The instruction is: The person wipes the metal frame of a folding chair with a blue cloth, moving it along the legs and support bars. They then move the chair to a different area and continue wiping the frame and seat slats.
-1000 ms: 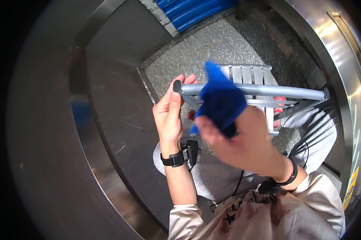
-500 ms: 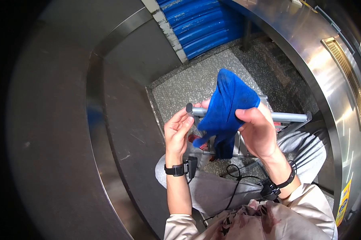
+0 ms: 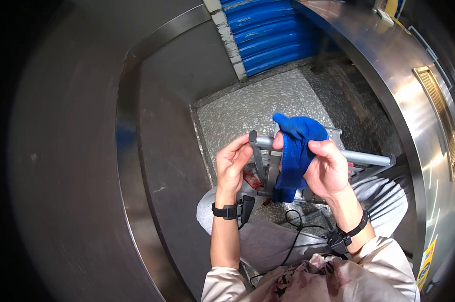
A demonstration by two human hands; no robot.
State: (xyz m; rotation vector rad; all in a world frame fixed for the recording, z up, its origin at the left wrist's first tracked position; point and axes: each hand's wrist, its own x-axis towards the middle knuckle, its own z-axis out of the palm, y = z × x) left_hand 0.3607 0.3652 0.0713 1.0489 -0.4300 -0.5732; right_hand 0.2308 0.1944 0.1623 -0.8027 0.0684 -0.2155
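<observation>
We have the left hand (image 3: pixel 229 168) pinching the dark-capped end of a round grey metal tube (image 3: pixel 368 157), mid-frame and running right; the right hand (image 3: pixel 328 173) grips a soft blue fabric cloth (image 3: pixel 300 146), draped over the tube. Cloth looks light and limp, best bunched between thumb and fingers. Tube looks stiff and smooth, maybe a bit slippery; we'd hold it near the cap. Speckled grey floor (image 3: pixel 255 103) beyond, blue ridged metal panel (image 3: pixel 268 35) at upper centre.
</observation>
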